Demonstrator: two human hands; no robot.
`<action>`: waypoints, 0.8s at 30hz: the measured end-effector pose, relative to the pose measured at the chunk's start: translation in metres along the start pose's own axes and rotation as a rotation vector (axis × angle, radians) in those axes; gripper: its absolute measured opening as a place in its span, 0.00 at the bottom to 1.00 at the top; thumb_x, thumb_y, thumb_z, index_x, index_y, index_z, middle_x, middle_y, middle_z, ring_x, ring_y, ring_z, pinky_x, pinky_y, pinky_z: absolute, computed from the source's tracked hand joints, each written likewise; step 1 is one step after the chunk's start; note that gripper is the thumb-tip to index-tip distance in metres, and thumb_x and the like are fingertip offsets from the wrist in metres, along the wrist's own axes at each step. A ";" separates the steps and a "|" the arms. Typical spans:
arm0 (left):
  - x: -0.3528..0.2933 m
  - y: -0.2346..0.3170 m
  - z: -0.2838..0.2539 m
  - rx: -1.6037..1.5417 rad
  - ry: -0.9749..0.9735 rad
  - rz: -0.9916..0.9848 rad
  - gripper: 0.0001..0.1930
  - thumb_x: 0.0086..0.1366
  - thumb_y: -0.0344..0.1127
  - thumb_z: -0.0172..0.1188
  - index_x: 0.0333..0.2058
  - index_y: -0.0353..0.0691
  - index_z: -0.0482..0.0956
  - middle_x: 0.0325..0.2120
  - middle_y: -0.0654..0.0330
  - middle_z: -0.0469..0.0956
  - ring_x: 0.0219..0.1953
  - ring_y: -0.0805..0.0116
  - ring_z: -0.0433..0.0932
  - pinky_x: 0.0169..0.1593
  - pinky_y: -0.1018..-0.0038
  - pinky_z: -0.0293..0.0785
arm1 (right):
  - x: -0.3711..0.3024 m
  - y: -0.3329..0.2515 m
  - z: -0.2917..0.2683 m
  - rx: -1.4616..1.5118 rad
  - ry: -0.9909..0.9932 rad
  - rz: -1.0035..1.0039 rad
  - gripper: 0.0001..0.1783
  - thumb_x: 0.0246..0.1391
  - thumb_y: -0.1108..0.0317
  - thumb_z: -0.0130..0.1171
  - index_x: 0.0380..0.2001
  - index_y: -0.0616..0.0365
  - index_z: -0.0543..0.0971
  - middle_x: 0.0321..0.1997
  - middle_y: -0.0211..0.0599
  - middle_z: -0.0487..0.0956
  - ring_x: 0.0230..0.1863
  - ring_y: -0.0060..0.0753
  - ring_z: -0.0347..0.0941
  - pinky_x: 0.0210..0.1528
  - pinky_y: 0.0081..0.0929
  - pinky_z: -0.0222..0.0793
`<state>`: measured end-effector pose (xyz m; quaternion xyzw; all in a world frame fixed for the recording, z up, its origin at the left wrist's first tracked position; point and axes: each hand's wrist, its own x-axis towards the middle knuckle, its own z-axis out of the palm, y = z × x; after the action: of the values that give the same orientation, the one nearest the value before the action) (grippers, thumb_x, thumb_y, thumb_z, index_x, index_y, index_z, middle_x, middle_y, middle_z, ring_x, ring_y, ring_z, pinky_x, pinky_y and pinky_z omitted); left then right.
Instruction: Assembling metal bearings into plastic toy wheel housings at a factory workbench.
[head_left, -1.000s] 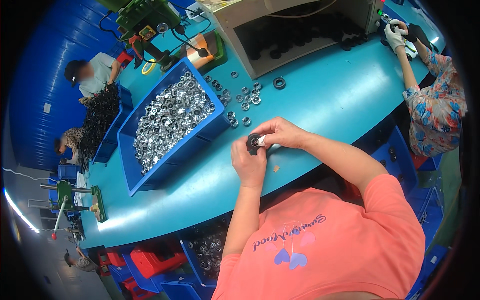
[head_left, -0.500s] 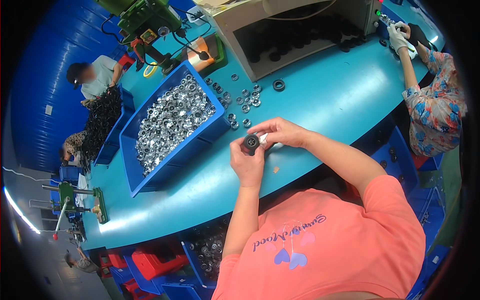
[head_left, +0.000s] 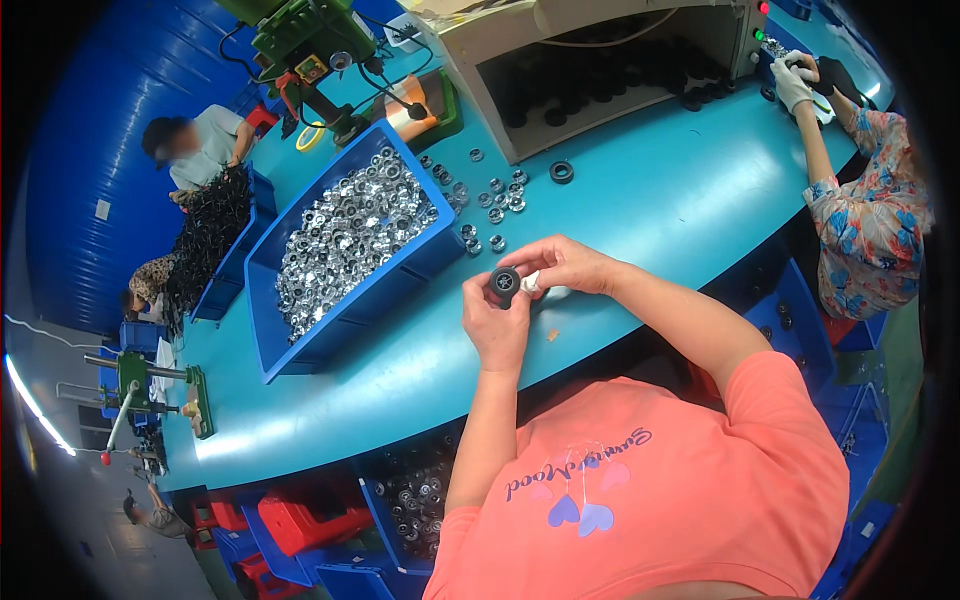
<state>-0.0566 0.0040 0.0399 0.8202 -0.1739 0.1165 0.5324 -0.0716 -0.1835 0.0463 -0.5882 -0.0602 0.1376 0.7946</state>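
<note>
Over the near edge of the table, my left hand (head_left: pixel 492 322) is closed round a small black toy-like wheel (head_left: pixel 504 281) with a silvery hub. The wheel's hub face is turned up. From the right, my right hand (head_left: pixel 562 265) reaches in and pinches a crumpled white scrap of cloth or tissue (head_left: pixel 531 283) against the wheel's side. Its other fingertips reach behind the wheel, partly hidden. Beyond my hands, several loose silvery hubs (head_left: pixel 497 243) lie on the table, and a single black tyre (head_left: pixel 562 172) lies farther off.
A blue bin (head_left: pixel 255 300) full of shiny hubs stands left of my hands. Behind are a green press (head_left: pixel 300 60) and an open-fronted box machine (head_left: pixel 490 110) with black tyres inside. A gloved co-worker (head_left: pixel 865 210) works at the right. A small tan scrap (head_left: pixel 552 336) lies near my hands.
The wheel has tipped slightly so its hub face shows more plainly. The white scrap has shifted a little along its side with my right fingers. The whole view has moved slightly.
</note>
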 end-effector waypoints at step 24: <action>0.000 -0.012 0.007 -0.127 -0.033 -0.013 0.21 0.54 0.25 0.74 0.46 0.35 0.77 0.29 0.68 0.75 0.28 0.82 0.71 0.31 0.82 0.71 | 0.005 0.001 0.003 -0.079 0.081 0.037 0.19 0.58 0.67 0.60 0.52 0.63 0.80 0.44 0.34 0.83 0.41 0.22 0.80 0.39 0.21 0.77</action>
<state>-0.0518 0.0020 0.0269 0.7876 -0.1843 0.0884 0.5813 -0.0676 -0.1790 0.0460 -0.6253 -0.0221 0.1259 0.7699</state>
